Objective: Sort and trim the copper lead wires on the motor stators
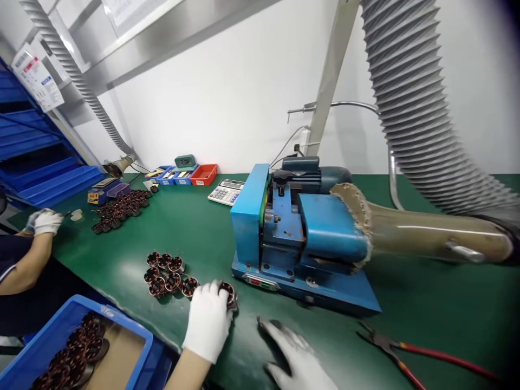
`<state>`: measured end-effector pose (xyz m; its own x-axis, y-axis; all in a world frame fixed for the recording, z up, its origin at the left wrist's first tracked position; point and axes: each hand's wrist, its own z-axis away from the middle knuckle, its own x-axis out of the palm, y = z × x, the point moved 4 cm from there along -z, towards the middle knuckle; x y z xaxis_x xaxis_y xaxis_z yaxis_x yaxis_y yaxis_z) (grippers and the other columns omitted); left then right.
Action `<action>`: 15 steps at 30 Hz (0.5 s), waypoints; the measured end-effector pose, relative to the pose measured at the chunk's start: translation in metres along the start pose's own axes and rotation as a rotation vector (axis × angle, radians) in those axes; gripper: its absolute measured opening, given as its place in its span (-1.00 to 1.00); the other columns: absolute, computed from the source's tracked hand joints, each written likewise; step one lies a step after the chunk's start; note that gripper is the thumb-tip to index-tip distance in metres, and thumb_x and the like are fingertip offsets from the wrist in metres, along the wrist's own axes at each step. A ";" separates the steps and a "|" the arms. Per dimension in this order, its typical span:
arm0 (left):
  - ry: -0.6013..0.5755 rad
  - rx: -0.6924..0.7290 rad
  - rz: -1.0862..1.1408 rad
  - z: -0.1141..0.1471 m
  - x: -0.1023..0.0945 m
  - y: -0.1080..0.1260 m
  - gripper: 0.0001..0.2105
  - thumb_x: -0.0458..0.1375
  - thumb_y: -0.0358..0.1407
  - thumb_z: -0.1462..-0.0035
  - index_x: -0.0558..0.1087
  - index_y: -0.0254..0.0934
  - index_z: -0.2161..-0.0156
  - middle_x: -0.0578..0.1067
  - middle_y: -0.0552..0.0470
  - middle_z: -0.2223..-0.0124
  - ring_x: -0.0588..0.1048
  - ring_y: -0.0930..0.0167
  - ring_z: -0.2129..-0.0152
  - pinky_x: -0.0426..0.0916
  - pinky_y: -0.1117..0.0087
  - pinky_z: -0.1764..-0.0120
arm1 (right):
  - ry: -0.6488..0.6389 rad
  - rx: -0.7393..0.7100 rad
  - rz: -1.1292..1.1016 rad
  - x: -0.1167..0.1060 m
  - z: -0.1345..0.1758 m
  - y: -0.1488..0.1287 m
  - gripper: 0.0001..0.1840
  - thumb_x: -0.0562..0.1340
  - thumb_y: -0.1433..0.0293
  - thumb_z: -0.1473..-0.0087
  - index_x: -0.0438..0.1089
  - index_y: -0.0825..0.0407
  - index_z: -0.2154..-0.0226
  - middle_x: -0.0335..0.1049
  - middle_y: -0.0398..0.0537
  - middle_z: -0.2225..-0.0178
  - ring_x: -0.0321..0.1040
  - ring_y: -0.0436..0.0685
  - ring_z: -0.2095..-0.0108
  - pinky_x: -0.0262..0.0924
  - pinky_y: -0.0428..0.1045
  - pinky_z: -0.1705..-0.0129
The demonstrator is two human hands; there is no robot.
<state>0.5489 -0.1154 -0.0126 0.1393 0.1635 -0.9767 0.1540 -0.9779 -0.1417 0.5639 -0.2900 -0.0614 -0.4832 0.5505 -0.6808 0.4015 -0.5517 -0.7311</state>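
Note:
My left hand, in a white glove, is closed around a copper-wound motor stator at the front of the green bench, left of the blue machine. Its fingers cover part of the stator. A small group of similar stators stands upright just left of this hand. My right hand, gloved in white with dark fingertips, is open in front of the machine. Its fingers are spread and nothing is between them. Right of it lie pliers with red handles, jaws apart.
A blue belt-driven machine with a duct pipe occupies the bench's right half. Behind are a calculator and small bins. A blue crate holds more stators. A co-worker's gloved hand is at far left, near a stator pile.

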 end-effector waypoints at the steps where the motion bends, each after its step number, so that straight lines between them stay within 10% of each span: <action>1: -0.007 0.038 0.018 0.010 0.001 0.008 -0.80 0.14 -0.40 0.06 0.40 -0.33 0.24 0.40 -0.18 0.04 0.40 0.19 0.21 0.28 0.14 0.14 | 0.007 -0.009 0.017 0.004 -0.005 -0.005 -0.30 0.19 0.48 0.16 0.15 -0.12 -0.10 0.17 0.00 -0.09 0.09 0.34 -0.08 0.13 0.21 -0.02; 9: 0.125 0.202 0.491 0.032 -0.025 0.037 -0.87 0.06 -0.42 -0.03 0.43 -0.24 0.32 0.46 -0.05 0.13 0.36 0.24 0.14 0.26 0.13 0.06 | 0.035 -0.047 -0.393 0.004 -0.034 -0.033 -0.09 0.16 0.52 0.16 -0.25 0.07 -0.22 0.40 0.06 0.18 0.33 0.17 0.17 0.19 0.06 0.07; 15: -0.015 -0.348 1.114 0.021 -0.001 -0.012 -0.74 0.01 -0.20 -0.10 0.46 -0.33 0.42 0.50 -0.05 0.30 0.46 0.32 0.33 0.38 0.36 0.25 | -0.033 0.097 -0.591 0.011 -0.023 -0.028 0.08 0.33 0.54 0.31 -0.22 -0.05 -0.21 0.41 -0.10 0.20 0.34 0.12 0.18 0.17 0.01 0.06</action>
<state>0.5262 -0.1068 -0.0129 0.3548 -0.7669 -0.5347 0.2137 -0.4903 0.8450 0.5649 -0.2543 -0.0494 -0.6275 0.7625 -0.1573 -0.0150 -0.2139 -0.9767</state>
